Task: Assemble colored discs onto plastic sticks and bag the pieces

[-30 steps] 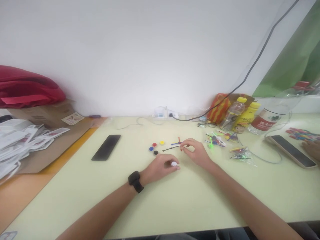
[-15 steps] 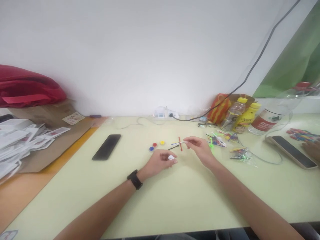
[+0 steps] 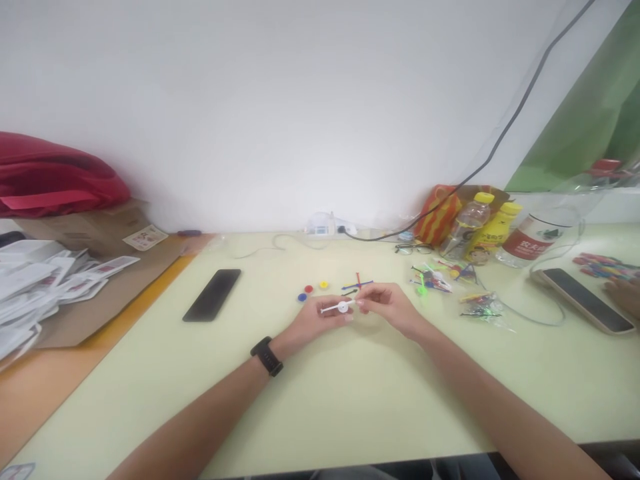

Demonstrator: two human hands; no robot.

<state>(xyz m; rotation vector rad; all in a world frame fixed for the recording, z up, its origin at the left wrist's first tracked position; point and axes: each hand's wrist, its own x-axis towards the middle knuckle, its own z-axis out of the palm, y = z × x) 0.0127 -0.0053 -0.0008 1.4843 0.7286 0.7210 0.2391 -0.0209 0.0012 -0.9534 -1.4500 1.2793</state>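
Note:
Between the thumb and fingers of my left hand is a small white round disc. My right hand pinches one end of a thin white arrow-shaped stick, which lies across the disc. Whether the two pieces are joined cannot be made out. Just beyond my hands, a red arrow stick, a blue one and a black one lie on the table. Left of them sit a blue disc, a red disc and a yellow disc.
On the right are bags of coloured pieces, eyeglasses, bottles and a phone, with another person's hand at the edge. A black phone and white packets lie to the left.
My right hand has come nearer and left, bringing the white arrow stick from above the coloured sticks onto the white disc. My left hand has stayed nearly in place.

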